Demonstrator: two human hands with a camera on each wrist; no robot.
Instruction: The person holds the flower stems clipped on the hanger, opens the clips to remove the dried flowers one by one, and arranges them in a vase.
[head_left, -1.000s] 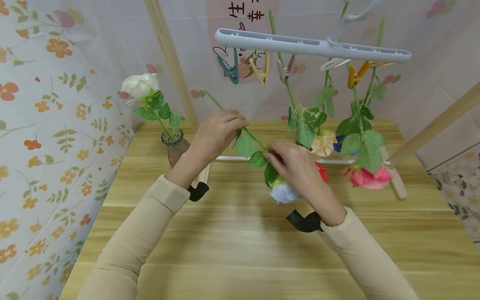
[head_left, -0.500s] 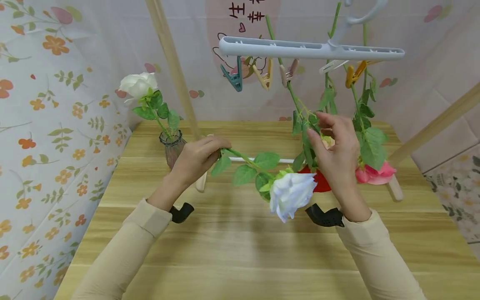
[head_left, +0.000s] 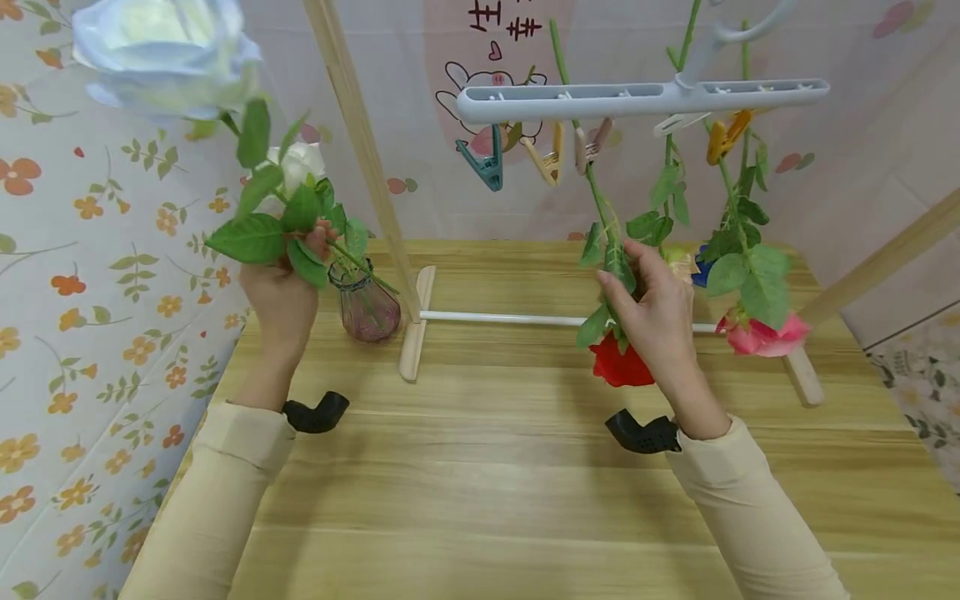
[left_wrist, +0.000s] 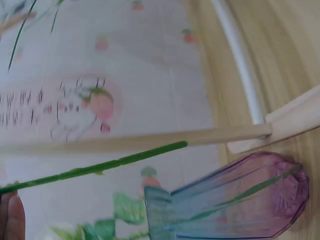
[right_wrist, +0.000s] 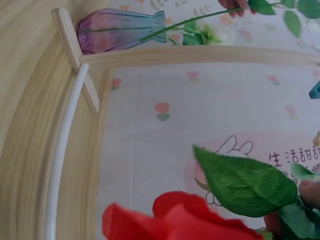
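My left hand grips the leafy stem of a pale blue rose, whose bloom is raised at the upper left. In the left wrist view the bare end of its green stem stands apart from the glass vase. That ribbed vase holds a white rose, partly hidden behind the blue one. Among the leaves of a hanging red rose, my right hand pinches the stem and foliage between thumb and fingers. A mauve clothespin holds this red rose upside down.
A pale blue hanger carries several clothespins; the teal one and a beige one hold nothing. Pink, peach and dark blue flowers hang to the right. Wooden posts and a white rod frame the table.
My left hand has carried the pale blue rose left and up, turning its bloom upward, over by the vase. My right hand has closed in on the red rose's stem.
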